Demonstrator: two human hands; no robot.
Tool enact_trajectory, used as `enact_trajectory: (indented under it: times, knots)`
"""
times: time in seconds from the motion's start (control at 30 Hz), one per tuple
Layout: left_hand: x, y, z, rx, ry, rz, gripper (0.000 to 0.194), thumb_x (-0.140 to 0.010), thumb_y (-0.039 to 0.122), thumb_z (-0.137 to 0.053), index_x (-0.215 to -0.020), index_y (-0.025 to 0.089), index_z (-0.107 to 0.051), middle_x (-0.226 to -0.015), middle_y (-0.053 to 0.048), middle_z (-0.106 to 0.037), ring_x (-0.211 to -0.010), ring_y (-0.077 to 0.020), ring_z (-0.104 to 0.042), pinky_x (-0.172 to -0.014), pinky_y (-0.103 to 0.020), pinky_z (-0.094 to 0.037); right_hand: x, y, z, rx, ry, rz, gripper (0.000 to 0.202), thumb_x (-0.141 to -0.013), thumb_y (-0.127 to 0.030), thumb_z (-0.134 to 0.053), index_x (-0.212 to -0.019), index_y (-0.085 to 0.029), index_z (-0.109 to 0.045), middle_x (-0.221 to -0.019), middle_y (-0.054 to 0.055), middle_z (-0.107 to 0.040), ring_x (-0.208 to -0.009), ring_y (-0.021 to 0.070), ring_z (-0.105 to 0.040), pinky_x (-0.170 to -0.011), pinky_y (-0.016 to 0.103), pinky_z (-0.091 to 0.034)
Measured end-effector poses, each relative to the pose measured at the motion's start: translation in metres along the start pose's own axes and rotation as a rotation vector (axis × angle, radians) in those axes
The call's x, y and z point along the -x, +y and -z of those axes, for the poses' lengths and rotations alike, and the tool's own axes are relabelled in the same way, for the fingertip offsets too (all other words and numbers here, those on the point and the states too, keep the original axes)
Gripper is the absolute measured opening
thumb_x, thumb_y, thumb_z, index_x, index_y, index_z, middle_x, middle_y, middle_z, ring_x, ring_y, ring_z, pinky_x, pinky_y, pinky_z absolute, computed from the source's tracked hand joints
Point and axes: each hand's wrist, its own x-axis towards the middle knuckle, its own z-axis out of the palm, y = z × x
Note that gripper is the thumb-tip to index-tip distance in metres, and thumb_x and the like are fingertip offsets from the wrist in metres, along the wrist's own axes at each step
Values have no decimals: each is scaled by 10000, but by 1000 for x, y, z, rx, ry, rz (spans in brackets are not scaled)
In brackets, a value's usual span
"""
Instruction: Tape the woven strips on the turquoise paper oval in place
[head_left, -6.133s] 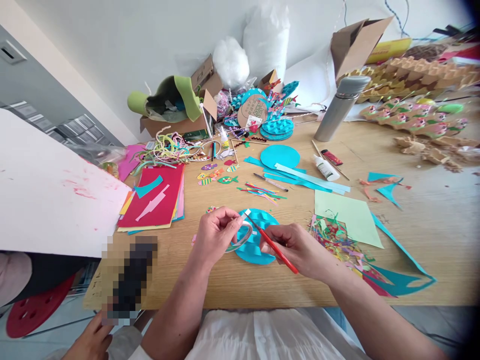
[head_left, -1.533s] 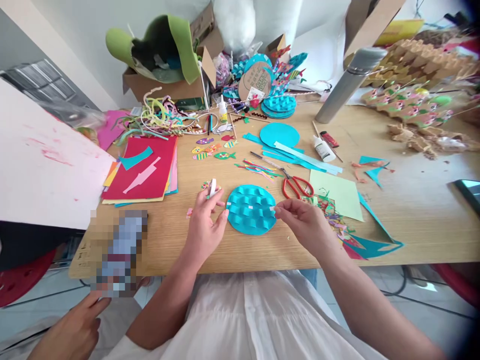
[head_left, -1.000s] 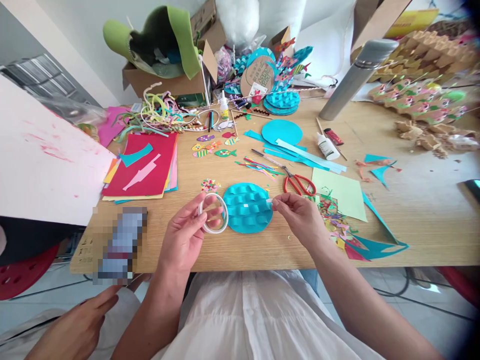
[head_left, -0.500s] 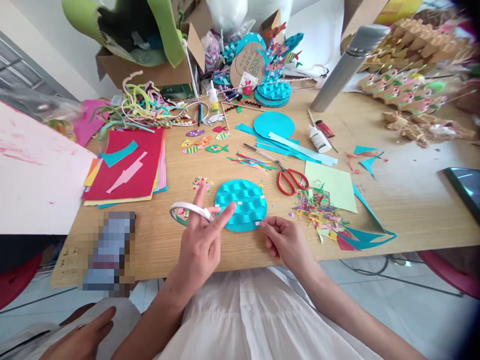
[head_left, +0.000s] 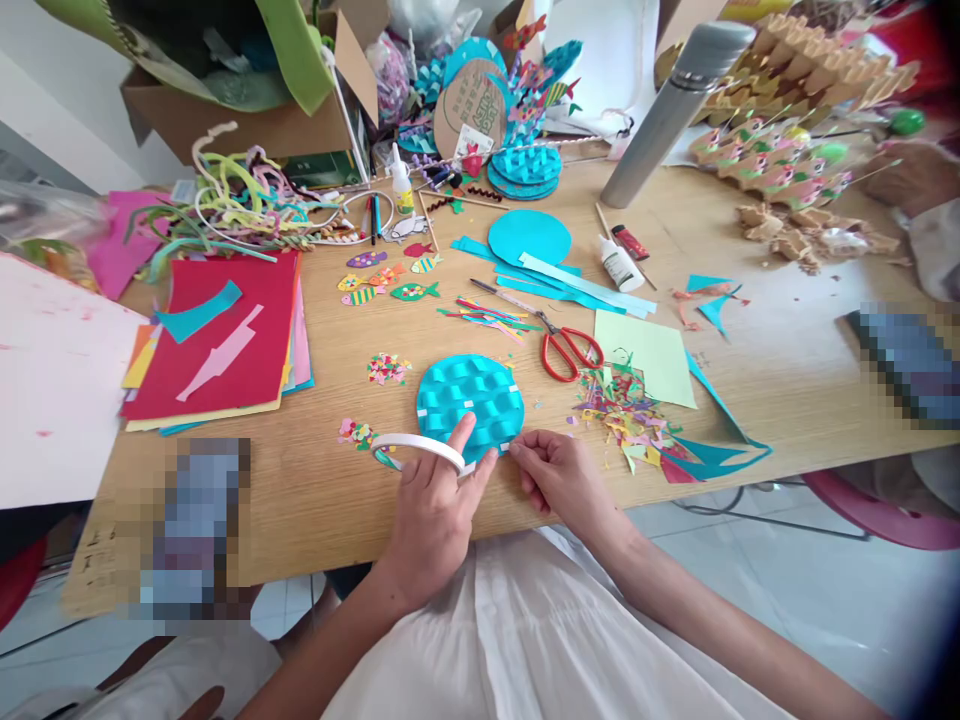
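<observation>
A round blue paper disc (head_left: 442,385) covered in rows of raised paper loops lies in front of me, with several small white tape pieces on it. My left hand (head_left: 435,510) carries a roll of white tape (head_left: 409,440) around its fingers. Its extended fingers rest at the disc's lower edge. My right hand (head_left: 559,470) is closed in a pinch at the lower right rim, its fingertips on a small white piece of tape (head_left: 505,447). Little heaps of coloured paper dots (head_left: 388,368) lie to the disc's left.
Red-handled scissors (head_left: 570,350), paper scraps (head_left: 626,410) and a pale green sheet (head_left: 649,355) lie to the right. Behind are paper fish (head_left: 415,291), blue strips, a glue bottle (head_left: 621,265) and a grey flask (head_left: 679,110). Coloured sheets (head_left: 225,350) and a phone lie left.
My left hand, with the tape roll, has moved down and right from above the disc to its lower edge. My right hand stays pinched at the rim. The view has shifted slightly.
</observation>
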Motion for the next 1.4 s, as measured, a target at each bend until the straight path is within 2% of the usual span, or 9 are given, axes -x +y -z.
enact_trajectory:
  times: [0.2, 0.47, 0.63, 0.83, 1.4]
  knots:
    - [-4, 8, -9, -4, -65, -47, 380, -928, 121, -506, -1254, 270, -634, -1414, -113, -539, -1086, -268, -585, -842, -400, -449, -2, 3, 0, 14, -6, 11, 302, -754, -493, -596, -712, -200, -534, -408, -86, -482, -276, 70, -394, -271, 181, -313]
    - [-7, 10, -15, -40, -36, 13, 420, -924, 132, -520, -1308, 283, -597, -1349, -114, -589, -1077, -264, -582, -833, -401, -468, -4, 7, 1, 30, -20, 23, 293, -787, -485, -582, -725, -201, -542, -410, -84, -475, -271, 75, -394, -267, 183, -299]
    - [-7, 9, -16, -35, -58, -6, 405, -930, 137, -503, -1300, 262, -608, -1366, -136, -572, -1073, -280, -588, -833, -421, -467, -4, 7, 0, 43, -1, 32, 292, -794, -482, -572, -708, -206, -539, -409, -82, -474, -266, 77, -393, -265, 187, -290]
    - [-8, 10, -15, -42, -29, -19, 351, -906, 112, -526, -1205, 232, -666, -1331, -125, -598, -1044, -274, -587, -814, -403, -467, -4, 6, -1, 54, 18, 18, 261, -803, -451, -562, -711, -207, -540, -402, -82, -473, -258, 82, -395, -264, 189, -286]
    - [-11, 12, -14, -52, -68, -13, 375, -912, 101, -487, -1222, 222, -660, -1352, -117, -580, -1008, -260, -550, -776, -378, -441, -2, 5, -3, 83, 36, 3, 249, -832, -423, -532, -738, -193, -545, -392, -83, -474, -260, 79, -404, -257, 168, -285]
